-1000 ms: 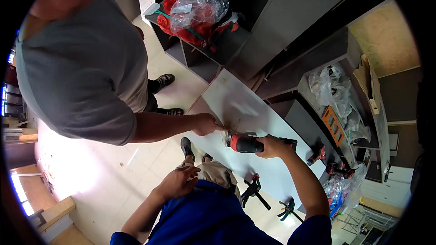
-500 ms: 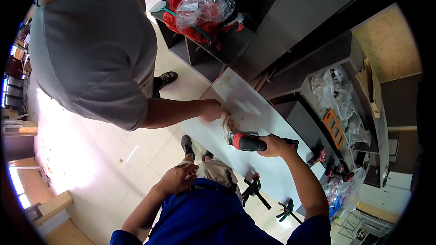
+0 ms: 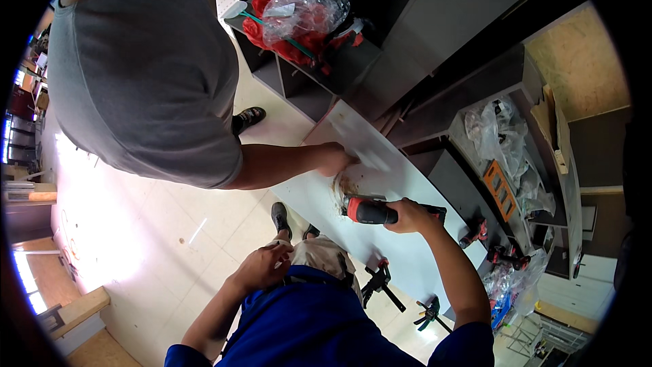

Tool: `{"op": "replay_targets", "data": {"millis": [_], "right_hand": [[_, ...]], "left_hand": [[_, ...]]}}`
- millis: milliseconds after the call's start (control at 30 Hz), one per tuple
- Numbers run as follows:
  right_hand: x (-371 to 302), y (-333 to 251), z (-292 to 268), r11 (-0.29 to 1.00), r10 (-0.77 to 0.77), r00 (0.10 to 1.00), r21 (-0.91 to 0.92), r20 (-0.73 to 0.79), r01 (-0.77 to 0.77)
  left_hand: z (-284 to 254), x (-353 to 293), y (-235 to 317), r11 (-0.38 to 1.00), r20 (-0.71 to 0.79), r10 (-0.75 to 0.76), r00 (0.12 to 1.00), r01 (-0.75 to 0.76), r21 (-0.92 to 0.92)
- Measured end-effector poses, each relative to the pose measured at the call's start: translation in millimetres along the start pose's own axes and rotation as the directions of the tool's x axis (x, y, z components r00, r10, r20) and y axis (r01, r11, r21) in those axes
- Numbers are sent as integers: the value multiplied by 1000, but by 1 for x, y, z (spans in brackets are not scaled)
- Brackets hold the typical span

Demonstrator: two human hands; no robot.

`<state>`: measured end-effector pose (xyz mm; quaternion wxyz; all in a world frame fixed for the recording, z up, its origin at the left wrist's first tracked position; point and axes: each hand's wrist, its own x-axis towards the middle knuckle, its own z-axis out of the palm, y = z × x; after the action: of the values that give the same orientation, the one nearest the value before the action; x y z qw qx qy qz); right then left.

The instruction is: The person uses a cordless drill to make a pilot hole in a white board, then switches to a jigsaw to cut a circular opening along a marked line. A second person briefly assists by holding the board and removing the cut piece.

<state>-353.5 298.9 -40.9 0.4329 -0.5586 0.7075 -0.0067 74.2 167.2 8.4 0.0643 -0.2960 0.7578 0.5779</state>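
Observation:
My right hand [image 3: 406,216] grips a red and black power drill [image 3: 370,211], its nose pointing left onto a long white panel [image 3: 407,248] where sawdust rings a spot. My left hand [image 3: 261,266] rests on my thigh, fingers curled against the cloth, holding nothing that I can see. A person in a grey shirt [image 3: 142,75] stands to the left; their hand [image 3: 336,160] presses on the panel just beyond the drill, beside a pale scrap [image 3: 372,160].
Black clamps [image 3: 380,284] hold the panel's near edge, another clamp [image 3: 431,312] lower right. A dark cabinet [image 3: 299,75] carries red items in a clear plastic bag [image 3: 305,13]. Shelves at right hold plastic bags, an orange case [image 3: 501,190] and red tools [image 3: 475,231]. Pale tiled floor lies at left.
The other person has leaned closer and their hand slid further along the panel toward the drill. My right hand and drill stay almost in place; my left hand stays on my thigh.

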Motion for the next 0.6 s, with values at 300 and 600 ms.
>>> {"op": "replay_targets", "data": {"millis": [300, 600], "right_hand": [[-3, -6, -3, 1000, 0, 1000, 15, -11, 0], [-3, -4, -2, 1000, 22, 1000, 19, 1, -22]], "left_hand": [[0, 3, 5, 999, 2, 11, 1000, -11, 38], [4, 6, -1, 998, 34, -23, 999, 21, 58]]}}
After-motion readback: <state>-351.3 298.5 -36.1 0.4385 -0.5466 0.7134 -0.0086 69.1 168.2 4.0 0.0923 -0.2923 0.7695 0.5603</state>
